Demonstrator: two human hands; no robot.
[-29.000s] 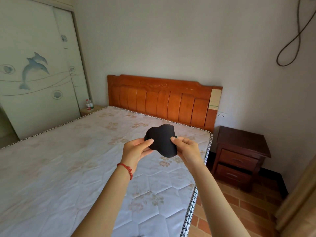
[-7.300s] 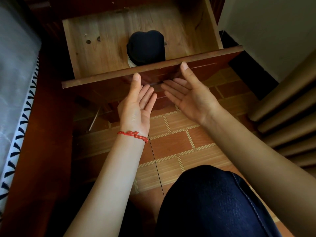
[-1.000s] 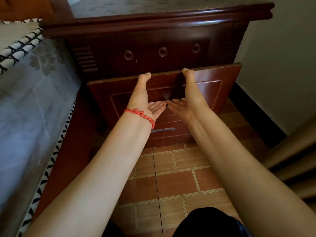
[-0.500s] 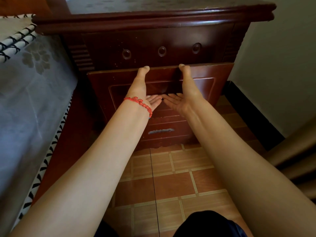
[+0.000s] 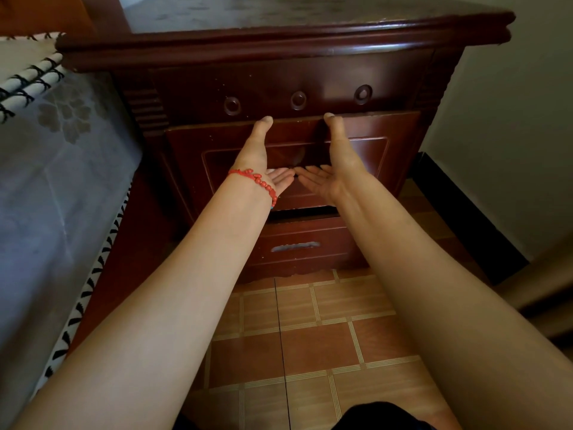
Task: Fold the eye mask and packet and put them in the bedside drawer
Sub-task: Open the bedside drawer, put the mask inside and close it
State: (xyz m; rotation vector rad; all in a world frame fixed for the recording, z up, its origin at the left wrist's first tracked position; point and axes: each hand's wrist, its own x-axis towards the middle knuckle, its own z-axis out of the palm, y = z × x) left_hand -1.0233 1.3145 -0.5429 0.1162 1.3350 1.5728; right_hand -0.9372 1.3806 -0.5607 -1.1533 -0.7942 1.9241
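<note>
The dark red bedside cabinet (image 5: 279, 41) stands ahead of me. Its upper drawer (image 5: 400, 156) sits nearly flush with the cabinet front, only a thin gap showing along its top edge. My left hand (image 5: 263, 156) and my right hand (image 5: 335, 162) lie flat against the drawer front, palms up, thumbs resting at its top edge, fingers apart and holding nothing. A red bead bracelet (image 5: 257, 181) circles my left wrist. The eye mask and the packet are hidden from view.
A lower drawer (image 5: 294, 243) with a metal handle sits below. The mattress (image 5: 46, 181) with its black-and-white trim lies to the left. A white wall (image 5: 511, 135) with a dark skirting board is on the right. Brown floor tiles (image 5: 310, 336) lie beneath my arms.
The upper drawer has slid further into the cabinet under both palms; the gap at its top has narrowed to a thin line.
</note>
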